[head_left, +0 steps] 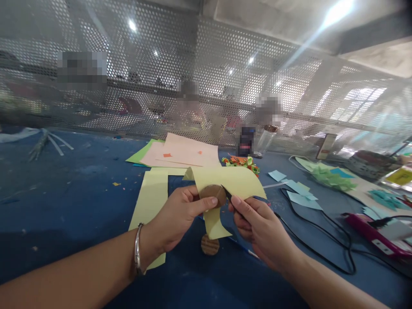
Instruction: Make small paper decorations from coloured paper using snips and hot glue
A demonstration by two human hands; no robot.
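The head camera faces forward and down over the desk (93, 189). Left hand (175, 214) and right hand (254, 219) are near.

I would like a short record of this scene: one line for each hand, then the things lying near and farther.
Left hand: holds a cardboard disc against curled yellow paper
Right hand: holds dark scissors, tip at the paper beside the disc
Below the hands: a second cardboard disc, on the blue table
Left of the discs: another yellow sheet
Farther back: pink sheets
Far right: purple power strip
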